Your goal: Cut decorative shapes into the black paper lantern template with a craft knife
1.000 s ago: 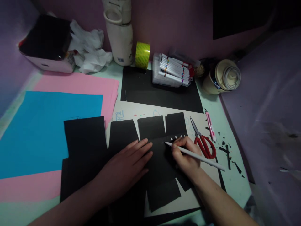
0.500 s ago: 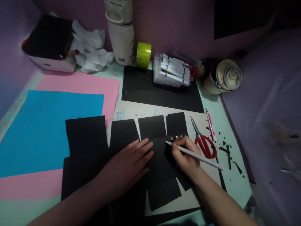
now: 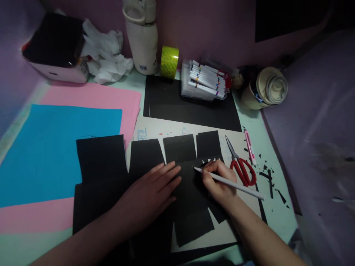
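A sheet of black paper [image 3: 191, 192] with cut flaps along its far and near edges lies in front of me. My left hand [image 3: 151, 194] rests flat on it, fingers stretched out toward the right. In my right hand [image 3: 220, 183] is a slim white pen [image 3: 235, 184], pinched near its point. The pen's tip is at the black paper, just right of my left fingertips; whether it touches cannot be made out. A row of small white triangular gaps shows just beyond my right knuckles. Red-handled scissors [image 3: 241, 166] lie beside my right hand.
A pink cutter [image 3: 250, 147] and black paper scraps [image 3: 270, 181] lie at right. Blue paper [image 3: 61, 147] covers pink sheets [image 3: 111, 92] at left. Along the back stand a white bottle [image 3: 142, 48], yellow tape roll [image 3: 169, 62], box of white markers [image 3: 206, 81] and lidded cup [image 3: 266, 88].
The pen tip has shifted very slightly left and toward me. My left hand stays in place on the paper; the whole view has tilted a little.
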Demonstrator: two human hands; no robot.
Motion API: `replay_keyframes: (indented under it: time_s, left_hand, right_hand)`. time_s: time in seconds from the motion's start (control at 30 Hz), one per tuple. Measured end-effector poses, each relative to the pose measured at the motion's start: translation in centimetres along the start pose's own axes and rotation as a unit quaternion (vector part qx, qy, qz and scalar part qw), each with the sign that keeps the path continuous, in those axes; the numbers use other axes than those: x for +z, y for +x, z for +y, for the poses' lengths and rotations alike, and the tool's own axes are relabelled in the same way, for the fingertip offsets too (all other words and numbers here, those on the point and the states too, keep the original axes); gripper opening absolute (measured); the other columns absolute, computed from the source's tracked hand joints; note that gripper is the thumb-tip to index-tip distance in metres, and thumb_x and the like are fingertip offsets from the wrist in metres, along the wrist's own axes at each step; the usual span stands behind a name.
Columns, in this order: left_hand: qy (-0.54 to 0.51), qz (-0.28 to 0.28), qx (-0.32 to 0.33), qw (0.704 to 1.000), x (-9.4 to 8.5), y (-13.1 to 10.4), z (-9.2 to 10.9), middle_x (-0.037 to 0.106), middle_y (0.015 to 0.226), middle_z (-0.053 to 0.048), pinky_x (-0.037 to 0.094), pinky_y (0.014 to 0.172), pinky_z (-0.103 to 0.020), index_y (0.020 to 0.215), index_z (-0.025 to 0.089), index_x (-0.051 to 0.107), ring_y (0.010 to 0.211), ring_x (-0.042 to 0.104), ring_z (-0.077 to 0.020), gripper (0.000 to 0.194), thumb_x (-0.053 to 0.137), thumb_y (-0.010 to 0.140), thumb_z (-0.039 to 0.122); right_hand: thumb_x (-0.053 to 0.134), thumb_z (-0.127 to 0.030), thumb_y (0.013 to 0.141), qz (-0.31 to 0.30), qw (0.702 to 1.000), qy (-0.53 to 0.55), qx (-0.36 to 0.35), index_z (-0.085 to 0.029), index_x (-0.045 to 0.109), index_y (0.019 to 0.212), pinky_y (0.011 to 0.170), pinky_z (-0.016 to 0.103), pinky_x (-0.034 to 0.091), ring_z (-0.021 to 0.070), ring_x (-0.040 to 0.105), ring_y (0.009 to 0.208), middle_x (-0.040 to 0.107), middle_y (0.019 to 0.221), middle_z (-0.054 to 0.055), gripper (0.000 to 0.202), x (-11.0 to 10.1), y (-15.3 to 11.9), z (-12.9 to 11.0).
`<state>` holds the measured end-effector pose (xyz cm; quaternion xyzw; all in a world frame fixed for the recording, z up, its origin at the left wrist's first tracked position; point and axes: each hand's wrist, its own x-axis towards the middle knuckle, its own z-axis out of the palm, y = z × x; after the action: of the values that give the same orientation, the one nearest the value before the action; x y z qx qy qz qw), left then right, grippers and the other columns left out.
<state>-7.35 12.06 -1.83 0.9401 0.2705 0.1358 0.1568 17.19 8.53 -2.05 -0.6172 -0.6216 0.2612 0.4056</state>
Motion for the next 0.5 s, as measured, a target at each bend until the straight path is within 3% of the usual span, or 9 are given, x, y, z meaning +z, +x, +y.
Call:
replay_keyframes:
  time_s: [0.5]
  left_hand:
    - [-0.001, -0.019, 0.001, 1.000, -0.12, 0.08, 0.01, 0.047, 0.149, -0.005, 0.036, 0.115, -0.044, 0.132, 0.018, 0.056, 0.141, 0.038, -0.0238, 0.037, 0.049, 0.099, 0.034]
  right_hand:
    - [0.062, -0.014, 0.081, -0.022, 1.000, 0.007, -0.011, -0.021, 0.053, 0.073, 0.055, 0.026, 0.045, 0.0127, 0.058, 0.058, 0.062, 0.068, -0.001, 0.014, -0.13, 0.09, -0.05]
